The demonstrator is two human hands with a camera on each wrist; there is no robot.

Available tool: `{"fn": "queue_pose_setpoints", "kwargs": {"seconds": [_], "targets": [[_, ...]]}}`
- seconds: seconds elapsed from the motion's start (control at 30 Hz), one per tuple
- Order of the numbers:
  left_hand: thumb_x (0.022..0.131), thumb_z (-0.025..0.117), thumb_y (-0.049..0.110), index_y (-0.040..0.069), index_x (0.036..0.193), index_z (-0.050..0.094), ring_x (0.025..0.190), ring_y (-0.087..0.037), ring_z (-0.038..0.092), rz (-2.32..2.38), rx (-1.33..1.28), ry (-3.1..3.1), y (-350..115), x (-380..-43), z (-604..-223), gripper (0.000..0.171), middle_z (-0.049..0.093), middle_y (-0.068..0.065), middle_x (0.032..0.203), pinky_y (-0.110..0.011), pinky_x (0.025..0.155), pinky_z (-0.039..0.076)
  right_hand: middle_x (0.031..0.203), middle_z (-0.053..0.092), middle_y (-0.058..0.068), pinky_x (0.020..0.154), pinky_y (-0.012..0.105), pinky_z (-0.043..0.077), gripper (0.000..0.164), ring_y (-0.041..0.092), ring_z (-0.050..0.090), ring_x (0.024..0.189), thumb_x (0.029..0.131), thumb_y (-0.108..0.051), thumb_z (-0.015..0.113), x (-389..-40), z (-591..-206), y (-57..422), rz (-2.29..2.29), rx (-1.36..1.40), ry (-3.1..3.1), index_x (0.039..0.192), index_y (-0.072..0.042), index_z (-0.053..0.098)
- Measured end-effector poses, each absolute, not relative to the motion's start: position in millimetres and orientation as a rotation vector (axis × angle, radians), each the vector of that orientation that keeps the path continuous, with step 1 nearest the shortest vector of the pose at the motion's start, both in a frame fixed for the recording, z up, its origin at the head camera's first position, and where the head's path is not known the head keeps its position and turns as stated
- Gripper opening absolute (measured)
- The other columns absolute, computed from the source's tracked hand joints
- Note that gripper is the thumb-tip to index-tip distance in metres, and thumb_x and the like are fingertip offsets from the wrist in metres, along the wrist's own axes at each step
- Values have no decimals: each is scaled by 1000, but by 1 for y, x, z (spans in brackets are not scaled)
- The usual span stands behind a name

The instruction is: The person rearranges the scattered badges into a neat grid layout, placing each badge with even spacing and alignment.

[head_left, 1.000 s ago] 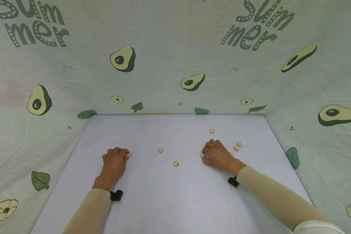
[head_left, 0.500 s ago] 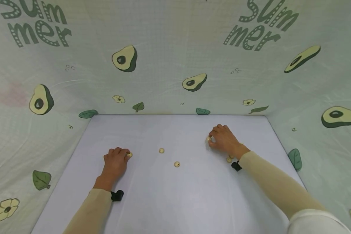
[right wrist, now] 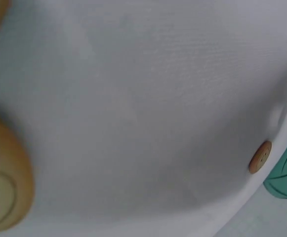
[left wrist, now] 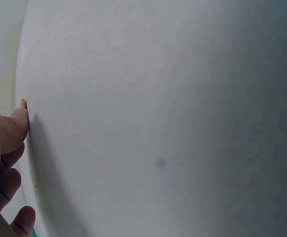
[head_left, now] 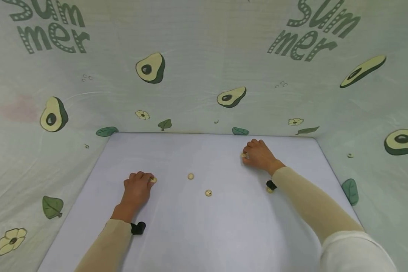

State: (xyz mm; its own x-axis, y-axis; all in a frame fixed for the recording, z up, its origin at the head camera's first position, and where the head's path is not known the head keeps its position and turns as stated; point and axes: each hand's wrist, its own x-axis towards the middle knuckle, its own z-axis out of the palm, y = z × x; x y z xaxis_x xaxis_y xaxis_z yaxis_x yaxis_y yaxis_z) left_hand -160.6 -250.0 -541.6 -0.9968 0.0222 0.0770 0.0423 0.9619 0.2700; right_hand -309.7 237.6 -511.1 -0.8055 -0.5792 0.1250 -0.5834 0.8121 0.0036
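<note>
In the head view my left hand (head_left: pixel 137 190) stays low over the left of the white table. Its thumb and finger pinch a small round wooden disc (head_left: pixel 153 180); the left wrist view catches only the thin edge of that disc (left wrist: pixel 23 103) at the thumb tip. Toward the back right, my right hand (head_left: pixel 259 155) holds another such disc (head_left: pixel 243 155) between thumb and fingers. Two more lie between the hands: one disc (head_left: pixel 190 176) farther back, one disc (head_left: pixel 208 193) nearer. In the right wrist view a close disc (right wrist: pixel 2 185) bears a cartoon animal face.
Beside the black wrist camera (head_left: pixel 271 184) a disc (head_left: pixel 269 190) shows partly; the right hand and forearm hide others. The white tabletop (head_left: pixel 197 234) ends at a pale cloth wall (head_left: pixel 187 102) printed with avocados and leaves, which also rises at both sides.
My right hand has gone away from me toward the back of the table, carrying its disc along. The left hand keeps its place. The head view has shifted slightly.
</note>
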Motion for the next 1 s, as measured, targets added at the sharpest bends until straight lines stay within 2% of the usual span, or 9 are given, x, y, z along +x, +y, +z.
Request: {"fn": "queue_pose_setpoints", "kwargs": {"seconds": [0.33, 0.7, 1.0], "targets": [[102, 71, 17, 7, 121, 70, 118, -45, 55, -414, -67, -3032, -245, -159, -535, 21, 67, -19, 123, -65, 94, 44, 108, 70, 11, 90, 50, 43, 29, 31, 55, 100, 94, -30, 70, -315, -516, 225, 46, 875, -2898, 109, -5, 76], [101, 72, 15, 8, 120, 71, 116, -45, 57, -397, -83, -3023, -247, -158, -537, 20, 67, -18, 121, -64, 89, 46, 114, 70, 12, 90, 49, 43, 34, 31, 55, 104, 98, -33, 69, -317, -522, 220, 9, 853, -2939, 114, -4, 76], [102, 71, 16, 8, 120, 71, 116, -45, 57, -383, -74, -3020, -248, -158, -535, 20, 67, -18, 119, -64, 90, 46, 114, 70, 14, 90, 51, 42, 31, 33, 56, 105, 99, -30, 69, -318, -524, 218, 57, 850, -2951, 114, -3, 75]]}}
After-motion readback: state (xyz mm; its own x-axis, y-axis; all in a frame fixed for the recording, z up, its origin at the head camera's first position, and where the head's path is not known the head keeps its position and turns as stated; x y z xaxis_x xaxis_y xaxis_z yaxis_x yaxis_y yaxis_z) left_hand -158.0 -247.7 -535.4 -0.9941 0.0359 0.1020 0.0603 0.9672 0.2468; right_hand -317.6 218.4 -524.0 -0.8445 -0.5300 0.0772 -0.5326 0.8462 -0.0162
